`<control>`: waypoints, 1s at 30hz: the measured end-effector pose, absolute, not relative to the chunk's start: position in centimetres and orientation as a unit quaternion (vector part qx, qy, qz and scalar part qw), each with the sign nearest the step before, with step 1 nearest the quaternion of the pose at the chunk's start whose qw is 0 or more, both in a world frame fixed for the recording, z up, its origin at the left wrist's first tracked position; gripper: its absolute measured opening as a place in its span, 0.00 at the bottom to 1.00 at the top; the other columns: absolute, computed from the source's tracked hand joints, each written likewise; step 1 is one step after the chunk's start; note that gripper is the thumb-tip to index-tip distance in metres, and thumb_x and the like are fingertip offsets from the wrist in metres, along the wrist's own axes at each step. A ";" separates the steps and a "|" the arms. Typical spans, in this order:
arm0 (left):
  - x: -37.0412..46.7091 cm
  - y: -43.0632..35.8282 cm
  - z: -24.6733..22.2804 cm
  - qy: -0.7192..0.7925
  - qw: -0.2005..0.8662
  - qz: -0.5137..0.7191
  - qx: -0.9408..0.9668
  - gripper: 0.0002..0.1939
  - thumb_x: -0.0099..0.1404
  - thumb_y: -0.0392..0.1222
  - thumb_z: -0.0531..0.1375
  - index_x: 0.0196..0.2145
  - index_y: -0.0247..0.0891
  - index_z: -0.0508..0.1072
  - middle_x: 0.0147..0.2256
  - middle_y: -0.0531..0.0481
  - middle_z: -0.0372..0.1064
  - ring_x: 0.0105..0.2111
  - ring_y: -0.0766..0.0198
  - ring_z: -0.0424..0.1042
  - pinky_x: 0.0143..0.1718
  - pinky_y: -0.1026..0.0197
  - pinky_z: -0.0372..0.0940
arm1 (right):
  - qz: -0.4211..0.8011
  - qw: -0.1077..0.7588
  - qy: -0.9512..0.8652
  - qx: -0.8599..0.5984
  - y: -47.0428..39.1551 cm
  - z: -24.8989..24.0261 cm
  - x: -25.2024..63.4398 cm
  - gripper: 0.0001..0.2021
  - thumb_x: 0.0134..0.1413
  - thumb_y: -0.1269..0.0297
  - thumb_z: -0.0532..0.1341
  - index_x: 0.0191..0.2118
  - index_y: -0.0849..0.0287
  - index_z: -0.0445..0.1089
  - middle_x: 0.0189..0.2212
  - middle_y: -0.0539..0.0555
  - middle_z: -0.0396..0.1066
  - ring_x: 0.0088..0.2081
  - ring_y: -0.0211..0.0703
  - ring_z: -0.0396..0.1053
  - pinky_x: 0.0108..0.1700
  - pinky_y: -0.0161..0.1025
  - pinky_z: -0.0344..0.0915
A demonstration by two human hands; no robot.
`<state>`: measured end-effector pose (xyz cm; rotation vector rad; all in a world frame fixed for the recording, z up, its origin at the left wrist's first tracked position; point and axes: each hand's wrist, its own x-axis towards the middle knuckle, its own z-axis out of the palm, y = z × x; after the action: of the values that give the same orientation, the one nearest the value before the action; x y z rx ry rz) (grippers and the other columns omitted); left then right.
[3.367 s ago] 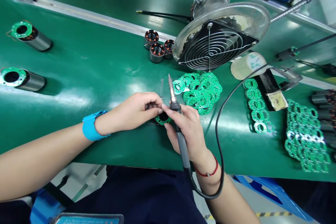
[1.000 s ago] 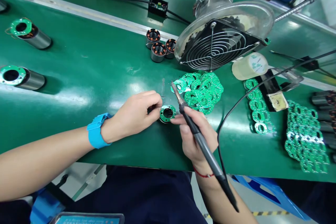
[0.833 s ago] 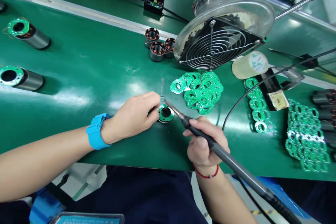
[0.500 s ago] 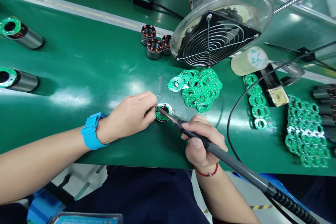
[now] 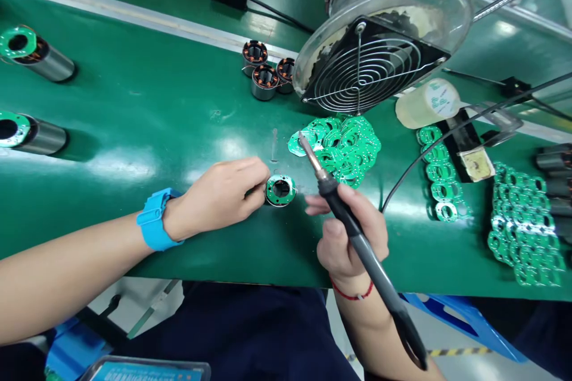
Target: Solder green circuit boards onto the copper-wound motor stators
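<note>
A motor stator with a green ring-shaped circuit board (image 5: 280, 186) on top stands upright near the front of the bench. My left hand (image 5: 230, 193), with a blue wrist strap (image 5: 157, 220), is closed at its left edge; the fingertips are partly hidden, and any thin wire between them is too small to see. My right hand (image 5: 353, 232) grips a soldering iron (image 5: 353, 223) by its dark handle. The iron's tip is up, apart from the stator, in front of the pile of loose green ring boards (image 5: 353, 143).
A round fume fan (image 5: 361, 74) with a wire guard overhangs the back. Several bare stators (image 5: 264, 80) stand left of it. Two boarded stators (image 5: 47, 134) are at far left. A tape roll (image 5: 426, 104), sponge holder (image 5: 477, 164) and board panels (image 5: 525, 223) lie right; a black cable crosses there.
My right hand has lifted the soldering iron's tip off the ring board, up and to the right, tilting the iron steeper. My left hand has stayed at the stator.
</note>
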<state>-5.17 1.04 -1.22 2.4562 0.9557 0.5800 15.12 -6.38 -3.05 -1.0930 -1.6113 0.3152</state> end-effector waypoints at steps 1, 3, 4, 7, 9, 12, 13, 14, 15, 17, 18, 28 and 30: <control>-5.2 1.0 -1.3 0.344 0.216 0.211 0.889 0.09 0.66 0.32 0.49 0.28 0.38 0.65 0.31 0.47 0.75 0.29 0.64 0.73 0.30 0.64 0.63 | 0.138 0.539 -0.682 -0.475 -6.2 -3.2 15.0 0.21 0.67 0.61 0.55 0.64 0.50 0.60 0.39 0.53 0.80 0.33 0.45 0.79 0.34 0.46 0.75; -5.1 1.0 -1.3 0.346 0.208 0.213 0.890 0.10 0.66 0.32 0.49 0.28 0.38 0.65 0.30 0.48 0.74 0.28 0.64 0.72 0.30 0.64 0.63 | 0.144 0.493 -0.703 -0.492 -5.9 -3.2 14.7 0.22 0.68 0.61 0.54 0.65 0.48 0.58 0.43 0.54 0.80 0.39 0.47 0.79 0.41 0.48 0.75; -5.0 1.0 -1.3 0.349 0.204 0.214 0.889 0.10 0.66 0.33 0.49 0.28 0.38 0.66 0.29 0.48 0.74 0.28 0.64 0.72 0.30 0.64 0.63 | 0.142 0.470 -0.718 -0.494 -5.7 -3.0 14.5 0.21 0.68 0.62 0.55 0.65 0.48 0.58 0.43 0.54 0.80 0.42 0.48 0.79 0.44 0.49 0.74; -4.8 1.0 -1.2 0.360 0.189 0.216 0.888 0.10 0.65 0.33 0.49 0.28 0.37 0.67 0.27 0.49 0.72 0.27 0.64 0.70 0.29 0.64 0.62 | 0.133 0.451 -0.738 -0.485 -5.6 -2.5 14.3 0.19 0.68 0.60 0.55 0.62 0.50 0.62 0.39 0.53 0.80 0.41 0.47 0.78 0.44 0.47 0.73; -4.7 1.0 -1.1 0.367 0.179 0.207 0.889 0.11 0.65 0.32 0.49 0.29 0.37 0.68 0.27 0.49 0.71 0.26 0.64 0.69 0.29 0.63 0.61 | 0.123 0.477 -0.720 -0.489 -6.0 -2.4 14.4 0.19 0.68 0.57 0.55 0.61 0.51 0.65 0.36 0.53 0.79 0.34 0.45 0.77 0.38 0.45 0.72; -4.7 1.1 -1.0 0.370 0.168 0.190 0.894 0.11 0.66 0.33 0.49 0.29 0.38 0.68 0.27 0.49 0.70 0.27 0.64 0.68 0.30 0.63 0.61 | 0.106 0.506 -0.696 -0.498 -6.6 -2.6 14.9 0.17 0.68 0.55 0.52 0.55 0.53 0.69 0.29 0.52 0.74 0.23 0.42 0.71 0.28 0.44 0.69; -4.7 1.1 -0.9 0.370 0.167 0.188 0.894 0.11 0.66 0.33 0.49 0.29 0.38 0.68 0.28 0.49 0.70 0.27 0.64 0.68 0.30 0.63 0.61 | 0.102 0.508 -0.697 -0.496 -6.8 -2.7 15.1 0.17 0.68 0.55 0.50 0.53 0.53 0.70 0.27 0.51 0.72 0.21 0.42 0.69 0.26 0.44 0.68; -4.7 1.1 -0.9 0.369 0.166 0.187 0.895 0.12 0.67 0.33 0.49 0.29 0.38 0.68 0.28 0.49 0.70 0.27 0.64 0.68 0.30 0.63 0.61 | 0.099 0.507 -0.700 -0.493 -7.0 -2.8 15.2 0.17 0.68 0.55 0.49 0.51 0.54 0.71 0.24 0.50 0.70 0.20 0.42 0.68 0.25 0.44 0.67; -4.7 1.1 -0.9 0.369 0.164 0.189 0.895 0.12 0.67 0.33 0.49 0.29 0.38 0.68 0.28 0.49 0.70 0.28 0.64 0.68 0.30 0.63 0.61 | 0.097 0.504 -0.703 -0.492 -7.1 -2.8 15.3 0.17 0.68 0.55 0.49 0.49 0.54 0.71 0.23 0.50 0.69 0.19 0.42 0.67 0.25 0.43 0.67; -4.7 1.1 -1.0 0.369 0.157 0.192 0.896 0.12 0.68 0.34 0.49 0.29 0.37 0.68 0.28 0.49 0.70 0.27 0.64 0.68 0.30 0.63 0.61 | 0.099 0.495 -0.709 -0.493 -7.2 -2.8 15.4 0.17 0.67 0.55 0.48 0.46 0.55 0.72 0.21 0.49 0.67 0.19 0.41 0.66 0.24 0.43 0.66; -4.7 1.1 -1.0 0.368 0.151 0.195 0.897 0.12 0.68 0.33 0.49 0.29 0.37 0.68 0.28 0.49 0.70 0.27 0.64 0.68 0.30 0.63 0.61 | 0.100 0.494 -0.709 -0.493 -7.2 -2.8 15.5 0.16 0.67 0.56 0.49 0.45 0.55 0.72 0.21 0.49 0.67 0.19 0.41 0.66 0.24 0.42 0.65; -4.7 1.0 -0.9 0.364 0.130 0.189 0.903 0.11 0.67 0.33 0.49 0.29 0.37 0.68 0.26 0.50 0.67 0.25 0.64 0.66 0.28 0.63 0.60 | 0.131 0.506 -0.686 -0.506 -6.4 -3.0 14.7 0.20 0.68 0.58 0.52 0.63 0.52 0.59 0.37 0.54 0.79 0.33 0.48 0.79 0.38 0.49 0.76; -4.7 1.0 -0.9 0.363 0.129 0.189 0.903 0.11 0.67 0.33 0.49 0.28 0.38 0.67 0.26 0.50 0.67 0.26 0.64 0.66 0.28 0.63 0.60 | 0.153 0.458 -0.708 -0.515 -5.8 -2.7 14.4 0.22 0.68 0.62 0.53 0.65 0.51 0.56 0.43 0.55 0.79 0.44 0.49 0.79 0.48 0.52 0.75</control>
<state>-4.69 1.00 -0.95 2.6259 1.0552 0.5500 14.41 -5.84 -2.73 -1.2688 -1.7454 0.3782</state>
